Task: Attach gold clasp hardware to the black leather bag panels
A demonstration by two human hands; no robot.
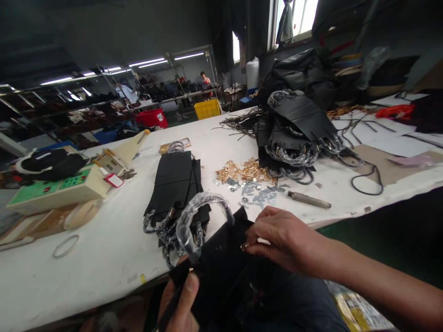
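Observation:
A black bag panel [221,263] with a plastic-wrapped handle [194,216] rests at the table's near edge, on my lap side. My left hand [180,302] grips the panel's lower left edge, thumb on top. My right hand [280,237] pinches the panel's upper right part, with a small gold fitting at the fingertips. Just beyond lies a stack of finished black bags [175,186] with wrapped handles.
Gold metal fittings [242,171] and grey bits [259,193] lie scattered mid-table beside a metal tool [308,199]. A tall heap of black bags [297,124] stands at the back right. A cream machine [58,186] sits left. A person works far behind.

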